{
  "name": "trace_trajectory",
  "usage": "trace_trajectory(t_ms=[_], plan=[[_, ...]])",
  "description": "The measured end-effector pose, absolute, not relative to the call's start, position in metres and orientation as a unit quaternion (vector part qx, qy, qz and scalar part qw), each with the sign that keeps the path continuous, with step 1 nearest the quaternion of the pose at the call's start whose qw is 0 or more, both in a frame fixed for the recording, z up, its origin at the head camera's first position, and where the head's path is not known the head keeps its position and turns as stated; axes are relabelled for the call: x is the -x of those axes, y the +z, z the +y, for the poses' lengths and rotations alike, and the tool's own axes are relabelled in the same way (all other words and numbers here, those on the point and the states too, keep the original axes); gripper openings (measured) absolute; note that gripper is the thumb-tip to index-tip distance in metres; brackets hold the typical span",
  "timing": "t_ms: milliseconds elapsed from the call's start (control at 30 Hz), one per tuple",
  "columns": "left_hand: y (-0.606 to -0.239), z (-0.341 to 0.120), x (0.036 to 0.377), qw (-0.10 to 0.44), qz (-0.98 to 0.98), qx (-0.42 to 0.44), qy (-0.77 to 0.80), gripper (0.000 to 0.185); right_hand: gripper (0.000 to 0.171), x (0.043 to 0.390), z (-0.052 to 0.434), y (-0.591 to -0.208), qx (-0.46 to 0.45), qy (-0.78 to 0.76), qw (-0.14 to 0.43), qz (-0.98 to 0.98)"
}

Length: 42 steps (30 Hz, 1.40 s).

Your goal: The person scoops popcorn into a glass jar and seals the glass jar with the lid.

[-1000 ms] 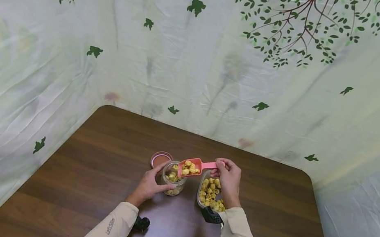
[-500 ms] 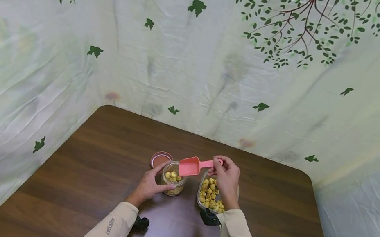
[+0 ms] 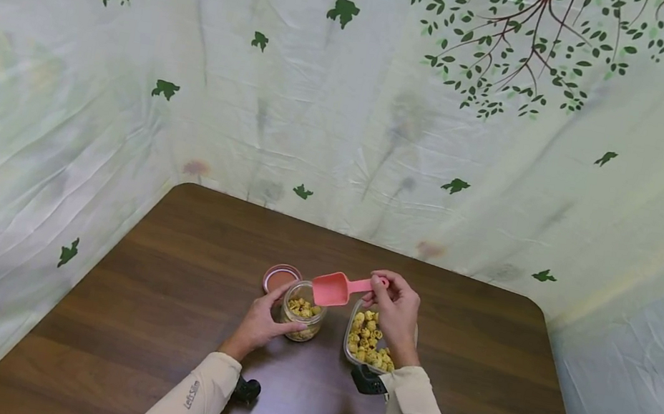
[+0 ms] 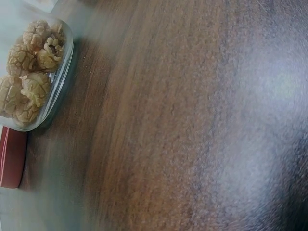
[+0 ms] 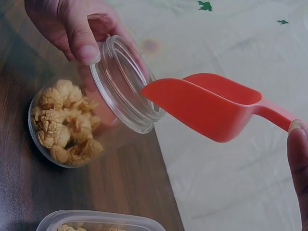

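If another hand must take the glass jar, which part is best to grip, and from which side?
Probably the jar wall below its rim, coming from the person's right. The left hand already grips its left side, and the pink scoop, which the right hand pinches by the handle, hangs tilted over the open mouth, so the top is blocked.

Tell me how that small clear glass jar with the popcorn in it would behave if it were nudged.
The small clear glass jar stands upright, part-filled with popcorn, so it looks light and might slide or tip. The left hand holds its side, likely steadying it. Its round wall suggests it would roll if toppled.
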<state>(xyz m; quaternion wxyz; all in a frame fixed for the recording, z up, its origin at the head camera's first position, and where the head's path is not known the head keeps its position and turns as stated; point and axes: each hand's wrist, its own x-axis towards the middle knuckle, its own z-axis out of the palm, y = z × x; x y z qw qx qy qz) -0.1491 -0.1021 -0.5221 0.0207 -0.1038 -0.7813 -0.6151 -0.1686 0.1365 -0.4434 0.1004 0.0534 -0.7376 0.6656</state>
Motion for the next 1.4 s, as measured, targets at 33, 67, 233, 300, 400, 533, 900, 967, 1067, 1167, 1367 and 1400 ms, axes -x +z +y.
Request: trace_trajectory(t_ms=[33, 67, 233, 300, 400, 533, 900, 967, 1067, 1167, 1367, 1400], plan=[[-0.517, -0.102, 0.147, 0.02, -0.782, 0.104, -0.614, 0.08, 0.017, 0.167, 0.136, -0.44, -0.052, 0.666, 0.099, -0.738], [-0.518, -0.102, 0.147, 0.018, -0.782, 0.103, -0.614, 0.08, 0.017, 0.164, 0.135, -0.435, -0.051, 0.666, 0.096, -0.738], [-0.542, -0.102, 0.156, 0.021, -0.792, 0.081, -0.605, 0.084, 0.016, 0.158, 0.133, -0.425, -0.048, 0.665, 0.092, -0.739], [-0.552, -0.103, 0.159, 0.022, -0.797, 0.075, -0.598, 0.086, 0.017, 0.159, 0.135, -0.429, -0.047, 0.672, 0.09, -0.734], [-0.556, -0.104, 0.16, 0.021, -0.803, 0.077, -0.591, 0.088, 0.018, 0.165, 0.138, -0.44, -0.044, 0.689, 0.091, -0.717], [-0.557, -0.105, 0.159, 0.032, -0.804, 0.087, -0.587, 0.089, 0.019, 0.172, 0.143, -0.452, -0.037, 0.714, 0.105, -0.691], [-0.541, -0.101, 0.164, 0.07, -0.812, 0.112, -0.569, 0.089, 0.023, 0.175, 0.157, -0.453, -0.013, 0.732, 0.149, -0.664], [-0.536, -0.101, 0.166, 0.07, -0.814, 0.116, -0.565, 0.09, 0.024, 0.176, 0.161, -0.451, -0.007, 0.735, 0.154, -0.661], [-0.527, -0.099, 0.168, 0.074, -0.819, 0.114, -0.558, 0.09, 0.024, 0.177, 0.168, -0.449, -0.008, 0.737, 0.166, -0.655], [-0.518, -0.094, 0.17, 0.085, -0.822, 0.124, -0.549, 0.086, 0.023, 0.177, 0.175, -0.447, -0.008, 0.739, 0.186, -0.648], [-0.502, -0.08, 0.171, 0.152, -0.81, 0.194, -0.532, 0.079, 0.024, 0.177, 0.187, -0.447, 0.003, 0.733, 0.209, -0.647], [-0.5, -0.078, 0.171, 0.166, -0.807, 0.207, -0.527, 0.079, 0.024, 0.178, 0.189, -0.448, 0.006, 0.734, 0.208, -0.647]])
